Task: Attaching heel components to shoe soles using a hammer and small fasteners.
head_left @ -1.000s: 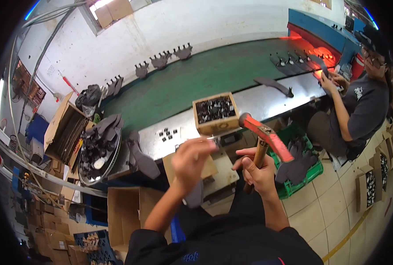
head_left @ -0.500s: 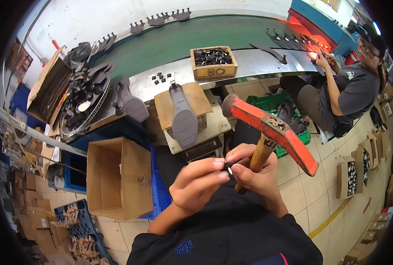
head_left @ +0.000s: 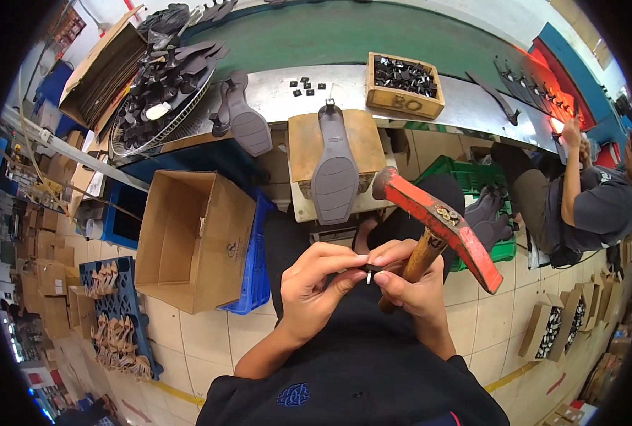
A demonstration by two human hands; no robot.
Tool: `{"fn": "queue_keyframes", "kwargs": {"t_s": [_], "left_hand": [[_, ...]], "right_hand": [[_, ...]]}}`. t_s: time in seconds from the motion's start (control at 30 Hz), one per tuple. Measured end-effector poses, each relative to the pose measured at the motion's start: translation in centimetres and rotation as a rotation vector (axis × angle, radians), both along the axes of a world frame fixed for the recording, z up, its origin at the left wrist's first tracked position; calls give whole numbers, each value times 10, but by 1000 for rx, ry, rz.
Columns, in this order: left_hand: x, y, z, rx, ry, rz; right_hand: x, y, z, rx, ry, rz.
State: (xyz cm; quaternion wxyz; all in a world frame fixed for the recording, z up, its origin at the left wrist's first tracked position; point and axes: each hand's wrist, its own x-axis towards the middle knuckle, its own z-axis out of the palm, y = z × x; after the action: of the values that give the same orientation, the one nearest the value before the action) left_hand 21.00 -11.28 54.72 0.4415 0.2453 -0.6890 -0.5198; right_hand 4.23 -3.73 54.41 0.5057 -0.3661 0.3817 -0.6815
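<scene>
My left hand point(head_left: 317, 285) and my right hand point(head_left: 408, 287) meet over my lap, pinching a small black nail-like piece point(head_left: 370, 270) between their fingertips. My right hand also grips the wooden handle of a red-headed hammer point(head_left: 440, 224), whose head points up and to the right. A grey shoe sole point(head_left: 335, 169) lies on a tan work block point(head_left: 303, 145) just ahead of my hands. Beyond it stands a wooden box point(head_left: 404, 86) of small black parts.
An open cardboard box point(head_left: 194, 238) on a blue crate sits at my left. A round wire rack point(head_left: 161, 86) holds dark soles. Loose black pieces point(head_left: 306, 85) lie on the metal bench edge. A seated person point(head_left: 586, 202) works at the right near a green crate point(head_left: 483, 186).
My head has tilted down, so the bench slid up in view. My left hand came back from the bench to my lap and joined my right hand on the small piece.
</scene>
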Motion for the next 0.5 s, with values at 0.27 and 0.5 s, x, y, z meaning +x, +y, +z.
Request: {"fn": "queue_keyframes", "kwargs": {"t_s": [0.27,0.5], "left_hand": [[-25,-12,-1,269,140,-64],[-49,-34,-14,-30,119,-78]], "right_hand": [[-24,-21,7,74,-76,38],[-38,-27,5,58,-174,5]]}}
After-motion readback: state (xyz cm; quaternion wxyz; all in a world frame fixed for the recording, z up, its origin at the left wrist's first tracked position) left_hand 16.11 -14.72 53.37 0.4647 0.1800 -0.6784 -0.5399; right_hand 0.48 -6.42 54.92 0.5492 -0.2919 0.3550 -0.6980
